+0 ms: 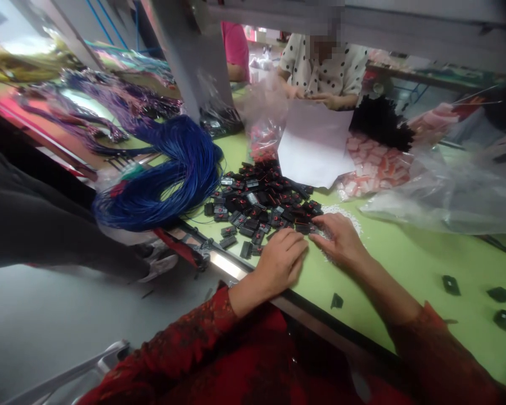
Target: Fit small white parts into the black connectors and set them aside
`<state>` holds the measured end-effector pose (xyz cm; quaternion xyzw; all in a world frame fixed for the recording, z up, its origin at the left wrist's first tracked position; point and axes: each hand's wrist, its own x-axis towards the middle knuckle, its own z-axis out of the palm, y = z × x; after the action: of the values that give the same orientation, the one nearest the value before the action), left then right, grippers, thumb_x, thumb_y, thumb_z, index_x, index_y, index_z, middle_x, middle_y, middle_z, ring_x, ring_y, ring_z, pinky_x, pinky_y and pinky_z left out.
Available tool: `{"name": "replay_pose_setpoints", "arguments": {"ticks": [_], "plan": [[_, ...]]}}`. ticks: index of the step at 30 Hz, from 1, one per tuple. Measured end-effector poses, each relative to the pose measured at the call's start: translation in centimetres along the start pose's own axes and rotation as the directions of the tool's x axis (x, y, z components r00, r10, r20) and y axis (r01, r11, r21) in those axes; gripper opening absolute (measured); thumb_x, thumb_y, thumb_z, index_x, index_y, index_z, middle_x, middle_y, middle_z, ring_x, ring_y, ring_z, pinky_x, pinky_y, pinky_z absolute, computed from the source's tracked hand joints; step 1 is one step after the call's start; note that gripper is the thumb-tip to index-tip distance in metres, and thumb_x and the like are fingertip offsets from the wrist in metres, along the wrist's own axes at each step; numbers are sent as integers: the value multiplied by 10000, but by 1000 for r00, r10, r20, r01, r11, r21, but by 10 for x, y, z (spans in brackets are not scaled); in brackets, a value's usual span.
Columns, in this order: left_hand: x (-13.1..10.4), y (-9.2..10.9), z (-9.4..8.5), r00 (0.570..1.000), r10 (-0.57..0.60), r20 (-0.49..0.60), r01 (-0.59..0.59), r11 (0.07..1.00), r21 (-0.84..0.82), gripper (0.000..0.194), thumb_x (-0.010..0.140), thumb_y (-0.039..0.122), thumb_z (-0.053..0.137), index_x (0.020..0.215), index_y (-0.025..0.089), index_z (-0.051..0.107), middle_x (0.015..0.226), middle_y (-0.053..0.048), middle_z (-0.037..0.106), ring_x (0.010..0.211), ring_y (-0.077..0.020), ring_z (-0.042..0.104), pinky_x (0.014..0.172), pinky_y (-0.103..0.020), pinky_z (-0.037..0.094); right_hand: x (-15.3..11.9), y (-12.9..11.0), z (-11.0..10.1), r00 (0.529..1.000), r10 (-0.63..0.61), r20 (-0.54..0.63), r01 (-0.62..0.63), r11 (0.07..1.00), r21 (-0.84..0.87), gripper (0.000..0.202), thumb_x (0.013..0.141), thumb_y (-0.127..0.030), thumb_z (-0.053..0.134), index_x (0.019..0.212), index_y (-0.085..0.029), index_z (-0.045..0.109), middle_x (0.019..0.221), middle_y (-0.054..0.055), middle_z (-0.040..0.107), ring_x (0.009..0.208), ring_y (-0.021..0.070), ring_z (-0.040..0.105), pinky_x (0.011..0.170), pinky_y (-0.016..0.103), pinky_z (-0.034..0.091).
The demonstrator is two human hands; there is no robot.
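Observation:
A pile of black connector pieces [257, 202] with small red parts lies on the green tabletop [417, 253]. At the pile's near edge rests my left hand [281, 261], its fingers curled down and together; anything under them is hidden. My right hand [339, 239] is at the pile's right side, thumb and fingers apart in a curve, the fingertips beside a black connector. Small white pieces [349, 216] are scattered behind and around my right hand. Left of the pile is a large bundle of blue wires [172, 174].
A white sheet [314, 143] stands behind the pile, near bags of pink pieces [373, 166]. Clear plastic [451, 197] lies at the right, with several black parts [451, 284] nearer. Across the table sits a person in a dotted shirt [324, 67]. A metal post [194, 56] rises behind the wires.

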<state>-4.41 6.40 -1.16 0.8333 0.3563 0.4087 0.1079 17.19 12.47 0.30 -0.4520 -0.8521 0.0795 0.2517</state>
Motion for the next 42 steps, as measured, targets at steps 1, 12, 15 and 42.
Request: {"name": "replay_pose_setpoints", "arguments": {"ticks": [1, 12, 15, 42], "plan": [[0, 0, -1, 1000, -8, -5, 8, 1000, -5, 258, 966, 150, 497, 1146, 144, 683, 1146, -163, 725, 1093, -287, 626, 1024, -530, 518, 0, -2, -1, 1000, -7, -5, 7, 1000, -8, 252, 899, -330, 693, 1129, -228, 675, 1016, 102, 740, 950, 320, 642, 847, 469, 474], [10, 39, -2, 805, -450, 387, 535, 267, -801, 458, 845, 393, 801, 1207, 153, 656, 952, -62, 696, 757, -130, 632, 719, -270, 517, -52, -53, -54, 981, -140, -134, 149, 987, 66, 282, 896, -403, 764, 1135, -284, 672, 1014, 60, 762, 939, 274, 677, 839, 421, 463], [13, 47, 6, 735, -450, 508, 584, 40, -810, 492, 753, 373, 886, 1134, 134, 687, 852, -24, 670, 685, -88, 606, 664, -221, 471, -67, -50, -63, 995, -50, -82, 62, 987, 149, 390, 818, -491, 827, 1124, -283, 701, 1020, 73, 766, 958, 287, 692, 874, 450, 495], [8, 43, 15, 665, -458, 590, 631, -78, -772, 423, 798, 370, 836, 1109, 130, 681, 784, -3, 666, 575, -107, 683, 481, -189, 523, -105, -6, -66, 916, 402, 12, -387, 871, 302, 153, 962, -305, 609, 969, -240, 747, 944, 70, 705, 787, 201, 644, 670, 351, 528]]}}
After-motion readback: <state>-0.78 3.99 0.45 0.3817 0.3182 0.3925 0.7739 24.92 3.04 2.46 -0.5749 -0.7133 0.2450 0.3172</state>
